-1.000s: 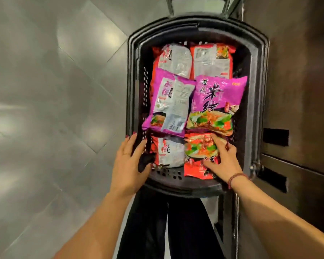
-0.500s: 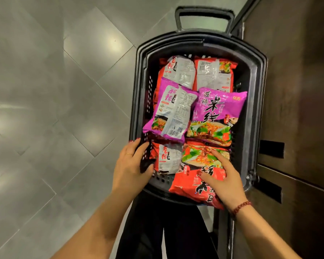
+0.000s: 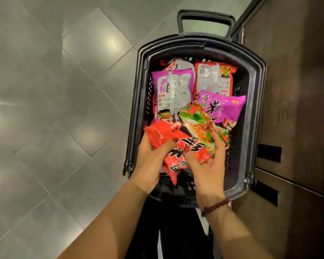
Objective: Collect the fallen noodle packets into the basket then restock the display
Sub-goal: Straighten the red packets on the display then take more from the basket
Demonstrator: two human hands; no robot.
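A black plastic basket (image 3: 254, 113) stands on the floor with several noodle packets inside. Above its near end I hold red noodle packets (image 3: 187, 143) in both hands. My left hand (image 3: 151, 163) grips their left side, thumb on top. My right hand (image 3: 208, 165) grips the right side, fingers curled round the edge. Two purple packets lie deeper in the basket, one face down (image 3: 173, 90) and one face up (image 3: 223, 107). Red packets (image 3: 213, 77) lie at the far end.
Grey floor tiles (image 3: 54, 109) spread to the left. A dark brown cabinet (image 3: 297, 90) with black slots stands close on the right of the basket. The basket's upright pull handle (image 3: 206, 15) is at the far end. My dark trousers show below the basket.
My right hand lifted red packets out of the basket's near end. My left hand let go of the basket rim and took hold of the packets too.
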